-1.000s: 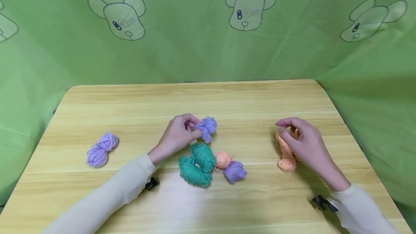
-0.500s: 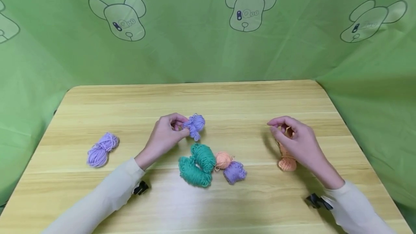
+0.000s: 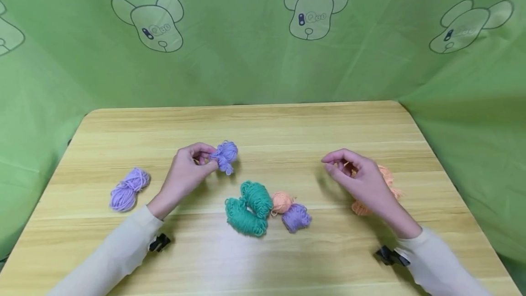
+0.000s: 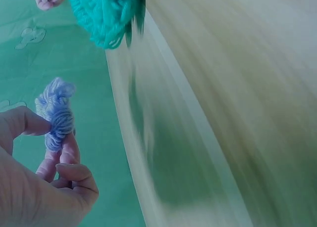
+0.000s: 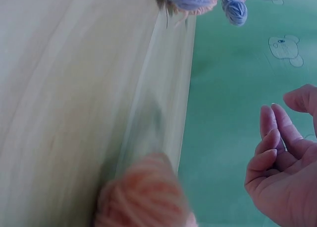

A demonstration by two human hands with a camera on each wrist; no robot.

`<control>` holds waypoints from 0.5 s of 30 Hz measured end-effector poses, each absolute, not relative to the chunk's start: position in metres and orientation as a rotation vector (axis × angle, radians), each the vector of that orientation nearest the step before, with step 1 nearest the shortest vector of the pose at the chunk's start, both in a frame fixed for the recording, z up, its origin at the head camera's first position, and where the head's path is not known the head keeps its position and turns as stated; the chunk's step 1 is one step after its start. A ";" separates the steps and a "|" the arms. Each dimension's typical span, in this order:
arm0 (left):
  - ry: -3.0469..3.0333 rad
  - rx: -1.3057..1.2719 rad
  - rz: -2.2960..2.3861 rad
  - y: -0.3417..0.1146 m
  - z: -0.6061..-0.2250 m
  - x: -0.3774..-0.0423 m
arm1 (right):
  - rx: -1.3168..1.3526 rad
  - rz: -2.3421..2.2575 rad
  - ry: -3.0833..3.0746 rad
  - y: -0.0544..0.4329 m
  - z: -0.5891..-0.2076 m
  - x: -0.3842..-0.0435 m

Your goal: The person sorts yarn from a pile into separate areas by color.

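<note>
My left hand (image 3: 186, 168) pinches a small purple yarn skein (image 3: 226, 155) between thumb and fingers. In the left wrist view this skein (image 4: 57, 113) appears raised off the table, tied at its middle. My right hand (image 3: 359, 177) is above the table with bent, relaxed fingers and nothing between them. In the right wrist view a gap shows between thumb and fingertips. Behind that hand lie orange yarn skeins (image 3: 385, 175), partly hidden by it. Two green yarn skeins (image 3: 246, 216) lie mid-table, next to a small peach yarn ball (image 3: 282, 202) and another purple yarn skein (image 3: 297, 218).
A lilac yarn skein (image 3: 129, 189) lies at the left of the wooden table (image 3: 263, 127). A green curtain (image 3: 238, 58) printed with cartoon heads hangs behind and along both sides. Black clips (image 3: 159, 242) sit by both sleeve cuffs.
The left hand has moved left, carrying the purple yarn skein away from above the green ones. The right hand has shifted left, off the orange skeins, which show more on its far side.
</note>
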State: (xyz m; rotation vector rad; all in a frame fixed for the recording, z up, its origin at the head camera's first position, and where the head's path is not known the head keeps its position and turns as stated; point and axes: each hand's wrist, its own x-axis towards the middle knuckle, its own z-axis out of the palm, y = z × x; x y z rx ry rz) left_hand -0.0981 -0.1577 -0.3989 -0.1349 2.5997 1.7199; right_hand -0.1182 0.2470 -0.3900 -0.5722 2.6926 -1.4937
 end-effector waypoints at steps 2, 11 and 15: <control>2.600 -0.150 1.718 -0.163 -0.398 -0.097 | -0.588 -1.494 2.681 0.244 -0.390 -0.117; 2.613 -0.219 1.722 -0.185 -0.395 -0.089 | -0.658 -1.449 2.674 0.233 -0.393 -0.112; 2.618 -0.254 1.726 -0.193 -0.394 -0.085 | -0.681 -1.405 2.675 0.229 -0.394 -0.110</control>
